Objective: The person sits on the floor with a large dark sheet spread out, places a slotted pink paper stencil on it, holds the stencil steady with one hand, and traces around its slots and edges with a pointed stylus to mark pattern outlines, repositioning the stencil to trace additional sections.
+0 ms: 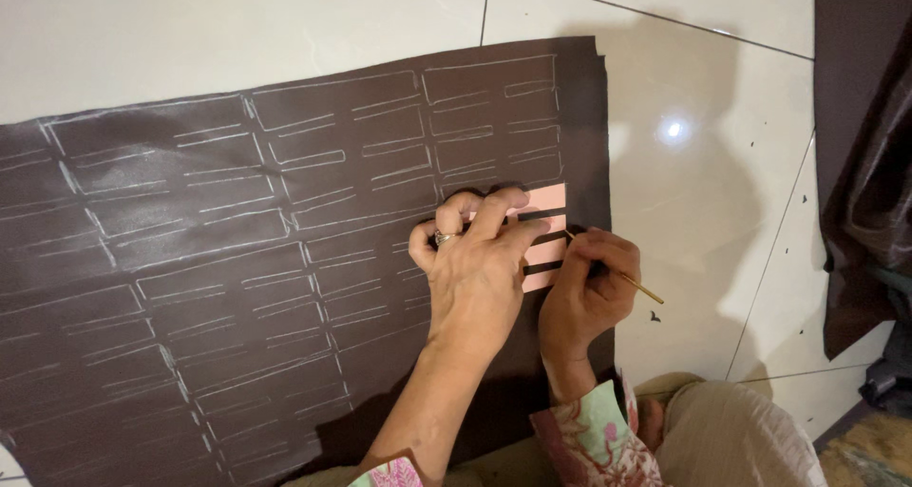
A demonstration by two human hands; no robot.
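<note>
With the left hand (475, 259) pressed flat on the pink template (545, 240) and the right hand (589, 283) pinched on a thin pencil (638, 287), any slip of the template on the dark sheet (237, 259) would likely skew the traced lines.

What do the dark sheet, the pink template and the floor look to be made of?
Dark sheet: probably fabric, matte brown, with soft ripples and chalk-like lines. Pink template: likely stiff card, flat with clean-cut slots. Floor: glazed tile, glossy, with grout lines and a lamp glint.

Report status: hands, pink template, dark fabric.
Left hand presses pink slotted card template flat on dark brown chalk-marked fabric. Right hand grips thin yellow marking stick. Nothing obstructing.
</note>
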